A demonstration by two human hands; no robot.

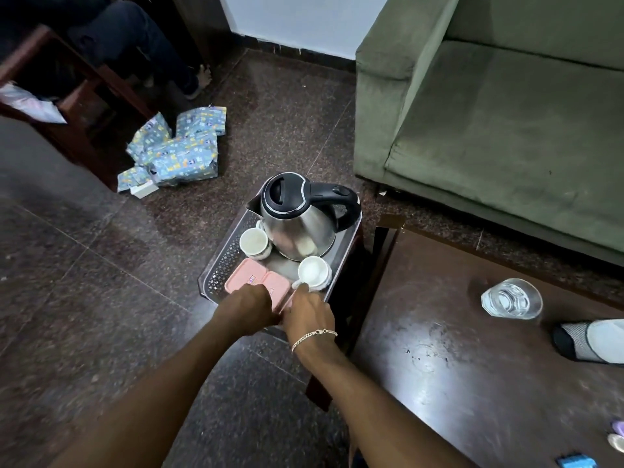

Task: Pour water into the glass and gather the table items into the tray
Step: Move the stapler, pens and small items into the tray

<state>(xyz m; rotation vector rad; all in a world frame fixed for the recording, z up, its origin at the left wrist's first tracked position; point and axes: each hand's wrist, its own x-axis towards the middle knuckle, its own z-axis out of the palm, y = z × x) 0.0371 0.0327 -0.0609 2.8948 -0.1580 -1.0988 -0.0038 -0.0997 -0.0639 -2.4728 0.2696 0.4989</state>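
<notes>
Clear perforated plastic tray [223, 261] holds an upright stainless-steel kettle with black lid and handle [297, 224], two white ceramic cups [254, 243] [314, 271], and a closed pink rectangular box [251, 282]. Clear faceted water glass [511, 298] stands upright on the dark wooden counter [456, 366], well apart.

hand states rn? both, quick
Left hand: curled on the near edge of the pink plastic lidded box; grip cannot be told.
Right hand: fingers at the white ceramic cup's handle; grip unclear.

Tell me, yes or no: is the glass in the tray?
No, the glass stands on the dark table, apart from the tray that holds the kettle.
</notes>
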